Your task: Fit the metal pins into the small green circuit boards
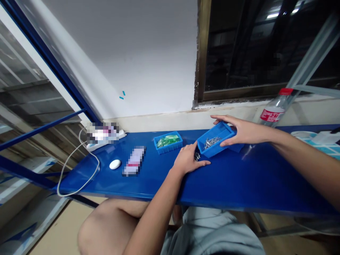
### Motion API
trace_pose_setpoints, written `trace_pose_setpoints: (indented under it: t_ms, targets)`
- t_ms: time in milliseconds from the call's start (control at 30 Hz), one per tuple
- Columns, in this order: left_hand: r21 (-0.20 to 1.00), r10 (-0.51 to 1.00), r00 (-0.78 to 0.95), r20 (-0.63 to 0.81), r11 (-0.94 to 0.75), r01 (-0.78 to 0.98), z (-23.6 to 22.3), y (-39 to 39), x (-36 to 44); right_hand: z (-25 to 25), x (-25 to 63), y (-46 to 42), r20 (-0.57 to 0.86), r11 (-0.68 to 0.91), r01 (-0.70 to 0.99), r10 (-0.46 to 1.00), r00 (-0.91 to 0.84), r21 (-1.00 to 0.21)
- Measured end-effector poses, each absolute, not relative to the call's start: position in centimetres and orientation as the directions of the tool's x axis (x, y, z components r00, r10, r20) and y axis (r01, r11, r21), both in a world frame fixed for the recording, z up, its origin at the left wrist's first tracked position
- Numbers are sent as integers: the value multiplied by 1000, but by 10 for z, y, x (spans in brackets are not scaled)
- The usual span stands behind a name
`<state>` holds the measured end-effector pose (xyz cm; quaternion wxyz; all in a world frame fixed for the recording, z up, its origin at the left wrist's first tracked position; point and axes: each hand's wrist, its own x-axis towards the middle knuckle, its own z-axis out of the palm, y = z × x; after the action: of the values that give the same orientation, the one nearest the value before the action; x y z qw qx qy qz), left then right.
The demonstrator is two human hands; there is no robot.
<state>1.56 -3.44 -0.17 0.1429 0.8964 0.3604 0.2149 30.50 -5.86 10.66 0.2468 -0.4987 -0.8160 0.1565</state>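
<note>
A blue plastic bin with silver screws in it is tilted toward the left. My right hand grips that bin from its right side, thumb at the near edge and fingers at the far edge. On the table by the bin's lower left corner rests my left hand, its thumb stretched out and fingers partly hidden. Small metal pieces lie between this hand and the bin, too small to name. Left of them stands a second blue bin holding green pieces.
The blue table runs along a wall with a window. A blurred-out flat thing, a white oval object and a power strip with a cable are at left. A red-capped bottle stands back right.
</note>
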Motion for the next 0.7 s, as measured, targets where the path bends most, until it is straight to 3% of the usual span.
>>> trace_pose_setpoints:
  t_ms: [433,700]
  targets:
    - [506,750,630,202,-631,588,-1,-37,18,96,274,-56,368,553,673,832,-415,-491]
    - [458,712,658,243,-683,569,4,-37,18,99,226,-59,387,644,596,765,-515,-480]
